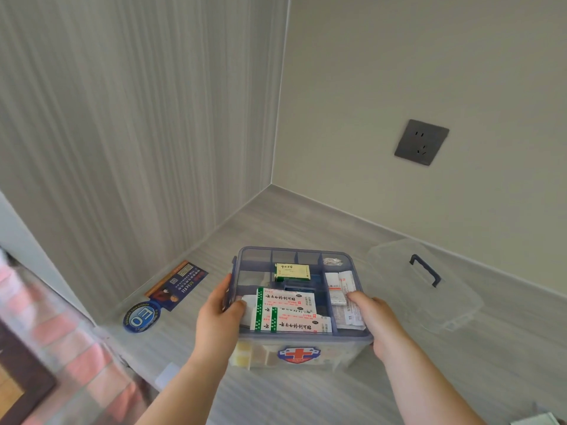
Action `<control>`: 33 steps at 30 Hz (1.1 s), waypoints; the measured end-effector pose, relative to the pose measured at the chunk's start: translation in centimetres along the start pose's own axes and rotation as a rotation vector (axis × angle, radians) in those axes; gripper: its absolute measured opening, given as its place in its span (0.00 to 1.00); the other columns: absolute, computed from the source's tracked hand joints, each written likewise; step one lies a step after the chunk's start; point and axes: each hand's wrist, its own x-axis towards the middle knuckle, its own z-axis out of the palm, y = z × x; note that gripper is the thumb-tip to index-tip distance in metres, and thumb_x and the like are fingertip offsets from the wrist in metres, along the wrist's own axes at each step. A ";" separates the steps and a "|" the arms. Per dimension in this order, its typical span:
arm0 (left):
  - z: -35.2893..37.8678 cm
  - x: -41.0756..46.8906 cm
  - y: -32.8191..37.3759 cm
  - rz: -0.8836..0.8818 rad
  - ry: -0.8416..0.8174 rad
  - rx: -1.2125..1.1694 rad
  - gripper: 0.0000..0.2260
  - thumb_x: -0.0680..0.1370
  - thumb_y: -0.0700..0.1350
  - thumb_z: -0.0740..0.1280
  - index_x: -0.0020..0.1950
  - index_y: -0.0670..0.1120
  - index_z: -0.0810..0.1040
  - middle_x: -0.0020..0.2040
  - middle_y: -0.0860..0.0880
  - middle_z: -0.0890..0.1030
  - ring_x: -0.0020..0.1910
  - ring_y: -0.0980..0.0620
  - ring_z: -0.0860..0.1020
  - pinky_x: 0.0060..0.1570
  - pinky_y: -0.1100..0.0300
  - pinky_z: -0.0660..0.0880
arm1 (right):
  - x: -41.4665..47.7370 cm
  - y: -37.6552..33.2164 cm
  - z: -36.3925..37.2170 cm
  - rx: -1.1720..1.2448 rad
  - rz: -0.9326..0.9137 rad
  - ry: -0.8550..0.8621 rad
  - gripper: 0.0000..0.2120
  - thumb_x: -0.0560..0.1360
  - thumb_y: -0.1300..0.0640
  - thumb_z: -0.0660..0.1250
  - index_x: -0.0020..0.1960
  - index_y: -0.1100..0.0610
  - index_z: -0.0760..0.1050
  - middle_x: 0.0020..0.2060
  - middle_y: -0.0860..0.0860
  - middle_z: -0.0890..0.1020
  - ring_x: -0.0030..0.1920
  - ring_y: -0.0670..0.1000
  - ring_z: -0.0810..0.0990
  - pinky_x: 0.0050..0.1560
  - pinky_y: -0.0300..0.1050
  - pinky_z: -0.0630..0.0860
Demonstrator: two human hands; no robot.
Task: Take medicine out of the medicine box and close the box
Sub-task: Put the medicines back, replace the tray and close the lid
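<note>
The box [302, 352] sits open on the grey counter [306, 394], toward its left side and out from the back corner where the two walls meet. Its blue tray [294, 256] lies on top, split into compartments. My left hand [219, 314] grips the tray's left edge, thumb hooked over the rim and onto the plasters, fingers curled down the outside. My right hand [376, 320] holds the right edge the same way, thumb lying inside on the sachets [340, 285] in the right-hand compartment, the other fingers wrapped under the rim where I cannot see them.

In the near compartment lie three white plaster packs [290, 314] with green ends and red lettering, overlapping one another. Behind them, in a middle compartment, a small yellow-green carton [292, 272] rests flat. A crumpled bit of foil [333, 261] fills the far right cell. The back-left cells look bare.

The clear lid [429, 289], with its dark handle [425, 269] up, lies on the counter just right of the box, near the back edge. Left of the box, by the left wall, a blue leaflet [178, 285] and a round blue sticker [141, 317] lie flat. A dark socket [422, 142] is set in the right wall.
</note>
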 end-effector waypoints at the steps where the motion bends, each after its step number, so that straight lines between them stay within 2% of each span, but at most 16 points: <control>1: 0.1 0.0 0.1 0.012 -0.003 0.022 0.21 0.76 0.32 0.58 0.50 0.60 0.73 0.36 0.62 0.80 0.36 0.62 0.78 0.31 0.67 0.72 | -0.3 -0.1 0.0 0.009 0.031 -0.040 0.18 0.71 0.55 0.63 0.55 0.65 0.72 0.45 0.60 0.81 0.43 0.57 0.79 0.38 0.42 0.71; 2: 0.1 -0.1 0.1 0.027 -0.010 0.043 0.22 0.76 0.32 0.57 0.45 0.62 0.72 0.31 0.63 0.81 0.33 0.63 0.79 0.29 0.70 0.72 | -0.2 0.0 0.0 0.009 0.036 -0.058 0.16 0.71 0.54 0.63 0.53 0.65 0.73 0.42 0.59 0.81 0.40 0.57 0.79 0.36 0.41 0.71; 4: 0.1 -0.2 0.3 0.059 -0.018 0.081 0.23 0.76 0.32 0.57 0.44 0.63 0.72 0.29 0.65 0.81 0.32 0.65 0.79 0.28 0.73 0.72 | 0.2 0.2 0.0 -0.016 -0.033 -0.011 0.17 0.70 0.56 0.64 0.55 0.65 0.72 0.47 0.61 0.80 0.44 0.58 0.79 0.38 0.43 0.70; 7: 0.2 -0.4 0.6 0.102 0.001 0.095 0.20 0.76 0.32 0.57 0.47 0.61 0.71 0.36 0.63 0.77 0.35 0.64 0.76 0.26 0.78 0.70 | 0.1 0.2 0.0 -0.120 -0.255 0.198 0.17 0.69 0.58 0.65 0.55 0.64 0.72 0.47 0.59 0.78 0.44 0.58 0.77 0.41 0.45 0.70; 10: 0.2 -0.5 0.6 0.139 0.018 0.113 0.19 0.76 0.32 0.58 0.50 0.59 0.69 0.37 0.63 0.75 0.34 0.64 0.75 0.25 0.82 0.66 | -0.3 0.4 0.2 -0.303 -0.465 0.364 0.20 0.70 0.58 0.65 0.62 0.60 0.70 0.55 0.56 0.76 0.55 0.58 0.75 0.50 0.47 0.70; 13: 0.3 -0.5 0.5 0.148 0.019 0.110 0.19 0.76 0.32 0.58 0.53 0.57 0.70 0.40 0.60 0.76 0.36 0.63 0.74 0.27 0.80 0.67 | -0.6 0.5 0.3 -0.340 -0.636 0.419 0.14 0.71 0.62 0.64 0.56 0.60 0.75 0.54 0.57 0.79 0.52 0.57 0.77 0.45 0.42 0.67; 17: 0.3 -0.2 0.2 0.114 0.021 0.078 0.19 0.76 0.33 0.58 0.64 0.49 0.71 0.51 0.51 0.76 0.46 0.54 0.73 0.37 0.72 0.66 | -0.5 0.3 0.1 -0.243 -0.675 0.365 0.12 0.71 0.66 0.65 0.54 0.62 0.77 0.52 0.59 0.80 0.49 0.55 0.77 0.47 0.38 0.66; 20: 0.3 -0.1 0.1 0.097 0.021 0.070 0.20 0.76 0.34 0.58 0.65 0.50 0.70 0.51 0.49 0.77 0.45 0.53 0.75 0.39 0.66 0.68 | -0.3 0.4 0.0 -0.220 -0.699 0.343 0.12 0.70 0.68 0.65 0.53 0.63 0.78 0.50 0.59 0.80 0.45 0.50 0.74 0.44 0.34 0.64; 22: 0.3 -0.1 0.1 0.089 0.004 0.062 0.20 0.76 0.34 0.58 0.65 0.51 0.69 0.51 0.50 0.77 0.45 0.53 0.76 0.41 0.62 0.70 | -0.1 0.4 0.0 -0.190 -0.689 0.331 0.11 0.70 0.68 0.65 0.52 0.64 0.77 0.50 0.59 0.80 0.44 0.49 0.73 0.45 0.35 0.65; 24: 0.3 -0.1 0.1 0.070 0.000 0.045 0.19 0.77 0.36 0.59 0.66 0.50 0.68 0.52 0.50 0.77 0.47 0.51 0.76 0.46 0.59 0.71 | 0.2 0.4 0.0 -0.147 -0.657 0.312 0.10 0.71 0.67 0.64 0.51 0.62 0.77 0.48 0.57 0.80 0.45 0.50 0.74 0.48 0.39 0.67; 26: 0.2 0.0 0.2 0.036 0.033 0.008 0.17 0.78 0.40 0.59 0.66 0.49 0.68 0.54 0.50 0.75 0.51 0.50 0.75 0.54 0.56 0.69 | 0.4 0.4 -0.2 -0.068 -0.617 0.289 0.09 0.71 0.65 0.64 0.51 0.62 0.77 0.46 0.56 0.79 0.43 0.50 0.74 0.46 0.38 0.68; 28: 0.1 0.3 0.5 0.010 0.084 -0.027 0.14 0.78 0.42 0.60 0.63 0.48 0.70 0.51 0.50 0.76 0.47 0.53 0.75 0.52 0.58 0.69 | 0.7 0.2 -0.6 0.011 -0.587 0.277 0.09 0.72 0.65 0.63 0.52 0.63 0.76 0.43 0.54 0.78 0.42 0.49 0.74 0.42 0.34 0.66; 30: 0.0 0.7 0.9 0.034 0.138 0.022 0.11 0.77 0.40 0.61 0.57 0.48 0.74 0.46 0.50 0.77 0.39 0.57 0.74 0.41 0.59 0.69 | 1.3 0.1 -1.3 -0.007 -0.565 0.281 0.10 0.73 0.66 0.62 0.53 0.63 0.76 0.43 0.52 0.77 0.42 0.49 0.74 0.43 0.35 0.68; 31: -0.1 0.9 1.0 0.055 0.163 0.069 0.10 0.76 0.39 0.61 0.56 0.47 0.76 0.45 0.48 0.77 0.37 0.56 0.73 0.39 0.58 0.68 | 1.6 0.1 -1.6 -0.053 -0.563 0.282 0.11 0.73 0.67 0.61 0.54 0.63 0.76 0.44 0.53 0.77 0.40 0.48 0.75 0.42 0.35 0.69; 33: -0.3 1.3 1.1 0.077 0.205 0.160 0.12 0.76 0.38 0.61 0.57 0.43 0.77 0.46 0.46 0.77 0.40 0.50 0.73 0.44 0.57 0.65 | 2.4 0.4 -2.1 -0.122 -0.564 0.272 0.12 0.72 0.69 0.60 0.53 0.63 0.76 0.44 0.54 0.78 0.30 0.45 0.76 0.30 0.28 0.70</control>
